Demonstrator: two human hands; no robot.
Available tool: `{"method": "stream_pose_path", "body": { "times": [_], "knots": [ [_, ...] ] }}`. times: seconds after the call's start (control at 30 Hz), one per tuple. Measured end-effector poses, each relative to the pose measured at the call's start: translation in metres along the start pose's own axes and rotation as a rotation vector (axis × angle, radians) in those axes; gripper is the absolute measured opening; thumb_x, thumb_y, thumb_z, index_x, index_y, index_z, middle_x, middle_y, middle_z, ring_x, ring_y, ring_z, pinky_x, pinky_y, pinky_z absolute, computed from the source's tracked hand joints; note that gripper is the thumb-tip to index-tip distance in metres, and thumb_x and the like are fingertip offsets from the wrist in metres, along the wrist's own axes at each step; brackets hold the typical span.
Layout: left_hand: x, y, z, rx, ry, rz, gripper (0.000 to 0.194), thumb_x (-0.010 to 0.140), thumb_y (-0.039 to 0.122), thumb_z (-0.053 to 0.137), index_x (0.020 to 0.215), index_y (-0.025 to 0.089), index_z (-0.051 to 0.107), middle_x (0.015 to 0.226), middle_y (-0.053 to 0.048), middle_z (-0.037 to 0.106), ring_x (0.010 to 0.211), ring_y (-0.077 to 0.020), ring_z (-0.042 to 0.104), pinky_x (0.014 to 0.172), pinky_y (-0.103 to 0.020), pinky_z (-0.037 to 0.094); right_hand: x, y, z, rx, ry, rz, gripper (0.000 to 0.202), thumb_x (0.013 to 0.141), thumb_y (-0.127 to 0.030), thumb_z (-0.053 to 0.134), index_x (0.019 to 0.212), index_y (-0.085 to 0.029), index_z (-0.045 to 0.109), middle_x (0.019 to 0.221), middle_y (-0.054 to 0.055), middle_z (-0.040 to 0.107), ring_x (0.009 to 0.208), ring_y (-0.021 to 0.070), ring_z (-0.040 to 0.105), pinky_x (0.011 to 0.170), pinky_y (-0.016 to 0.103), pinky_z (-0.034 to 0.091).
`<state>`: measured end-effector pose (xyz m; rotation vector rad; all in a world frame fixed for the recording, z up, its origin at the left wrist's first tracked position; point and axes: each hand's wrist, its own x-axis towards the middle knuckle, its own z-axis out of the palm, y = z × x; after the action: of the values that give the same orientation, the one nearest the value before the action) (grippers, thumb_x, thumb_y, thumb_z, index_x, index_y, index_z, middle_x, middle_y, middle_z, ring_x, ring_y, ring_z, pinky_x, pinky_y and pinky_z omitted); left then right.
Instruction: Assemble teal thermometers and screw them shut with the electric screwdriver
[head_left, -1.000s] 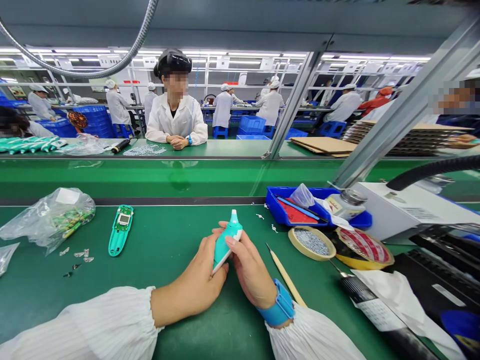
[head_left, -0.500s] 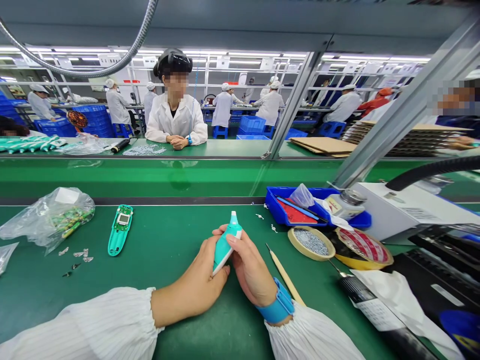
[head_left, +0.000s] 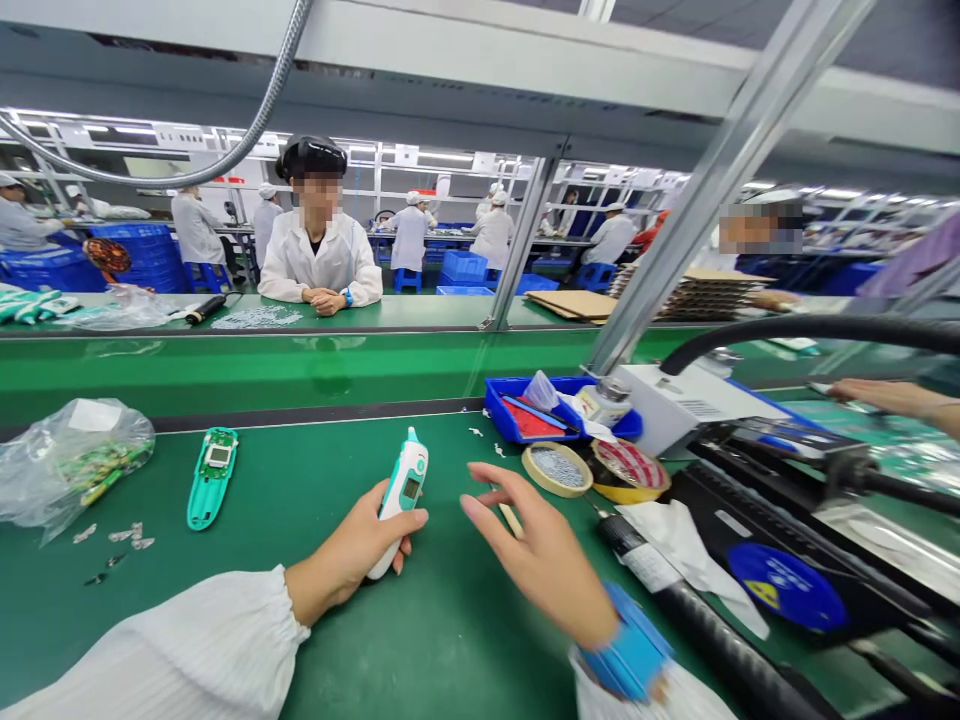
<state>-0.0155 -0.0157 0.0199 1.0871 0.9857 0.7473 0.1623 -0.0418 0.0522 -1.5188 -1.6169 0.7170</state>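
A white and teal thermometer-like device [head_left: 411,488], its small screen and button facing up, is held in my left hand [head_left: 360,548], with the thumb across its front. To the right of it, my right hand [head_left: 529,545] is raised off the device, fingers apart and nothing between them. A pale-handled tool [head_left: 511,521] lies partly hidden behind my right hand. On the green bench at the left rests an open teal housing [head_left: 213,478] with a circuit board in it.
At the left are a plastic bag of parts [head_left: 97,450] and small loose pieces [head_left: 135,536]. A blue tray [head_left: 499,413], tape rolls [head_left: 557,470], a white machine [head_left: 664,410] and a black-handled tool [head_left: 637,555] stand right. A person [head_left: 321,250] sits opposite.
My right hand has let go of the device and moved right. The device in my left hand has turned to show its screen side. The view has swung to the right.
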Motion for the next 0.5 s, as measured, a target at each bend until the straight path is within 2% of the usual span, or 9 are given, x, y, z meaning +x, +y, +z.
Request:
{"method": "stream_pose_path", "body": {
  "times": [0.07, 0.13, 0.17, 0.23, 0.27, 0.37, 0.5],
  "knots": [
    [-0.003, 0.0, 0.0, 0.079, -0.074, 0.012, 0.04, 0.066, 0.041, 0.065, 0.09, 0.015, 0.047, 0.055, 0.006, 0.045, 0.045, -0.0067, 0.045, 0.043, -0.017, 0.039, -0.025, 0.013, -0.043, -0.22, 0.112, -0.06, 0.034, 0.073, -0.048, 0.056, 0.101, -0.027, 0.058, 0.106, 0.005, 0.059, 0.092, 0.0246, 0.056, 0.08, 0.039, 0.044],
    [-0.006, 0.002, 0.001, 0.135, -0.139, -0.007, 0.04, 0.065, 0.041, 0.067, 0.089, 0.015, 0.048, 0.058, 0.005, 0.048, 0.045, -0.0072, 0.047, 0.044, -0.019, 0.04, -0.05, 0.034, -0.09, -0.393, 0.23, -0.025, 0.037, 0.071, -0.054, 0.053, 0.096, -0.027, 0.06, 0.102, 0.007, 0.061, 0.092, 0.0271, 0.057, 0.081, 0.042, 0.045],
    [-0.007, 0.002, 0.002, 0.135, -0.151, -0.027, 0.04, 0.065, 0.041, 0.067, 0.089, 0.015, 0.048, 0.059, 0.004, 0.05, 0.046, -0.0074, 0.048, 0.044, -0.019, 0.041, -0.06, 0.047, -0.111, -0.468, 0.249, 0.031, 0.04, 0.07, -0.057, 0.052, 0.095, -0.026, 0.06, 0.099, 0.008, 0.063, 0.089, 0.0278, 0.059, 0.077, 0.042, 0.047],
    [-0.009, 0.004, 0.004, 0.089, -0.13, -0.064, 0.04, 0.064, 0.041, 0.067, 0.087, 0.016, 0.046, 0.06, 0.004, 0.051, 0.046, -0.0073, 0.048, 0.044, -0.019, 0.041, -0.078, 0.072, -0.145, -0.602, 0.219, 0.138, 0.044, 0.066, -0.06, 0.053, 0.094, -0.027, 0.06, 0.093, 0.01, 0.065, 0.081, 0.028, 0.061, 0.067, 0.039, 0.051],
    [-0.009, 0.004, 0.005, 0.055, -0.117, -0.082, 0.04, 0.063, 0.039, 0.069, 0.085, 0.016, 0.044, 0.059, 0.005, 0.05, 0.046, -0.0069, 0.047, 0.044, -0.019, 0.041, -0.086, 0.083, -0.155, -0.642, 0.152, 0.176, 0.044, 0.068, -0.059, 0.051, 0.097, -0.027, 0.06, 0.092, 0.011, 0.066, 0.079, 0.0268, 0.062, 0.066, 0.037, 0.052],
    [-0.009, 0.003, 0.009, -0.042, -0.12, -0.141, 0.044, 0.056, 0.027, 0.073, 0.083, 0.017, 0.041, 0.061, 0.005, 0.048, 0.045, -0.006, 0.044, 0.043, -0.02, 0.04, -0.1, 0.104, -0.162, -0.684, 0.028, 0.174, 0.052, 0.07, -0.059, 0.049, 0.106, -0.022, 0.058, 0.092, 0.011, 0.067, 0.08, 0.0292, 0.064, 0.066, 0.038, 0.053],
    [-0.011, 0.0, 0.015, -0.208, -0.088, -0.162, 0.035, 0.056, 0.016, 0.063, 0.083, 0.017, 0.04, 0.063, 0.004, 0.047, 0.044, -0.0047, 0.042, 0.04, -0.018, 0.036, -0.097, 0.1, -0.153, -0.634, -0.151, 0.09, 0.048, 0.083, -0.047, 0.038, 0.124, -0.023, 0.047, 0.079, 0.006, 0.068, 0.067, 0.0223, 0.065, 0.057, 0.029, 0.053]
  ]
}}
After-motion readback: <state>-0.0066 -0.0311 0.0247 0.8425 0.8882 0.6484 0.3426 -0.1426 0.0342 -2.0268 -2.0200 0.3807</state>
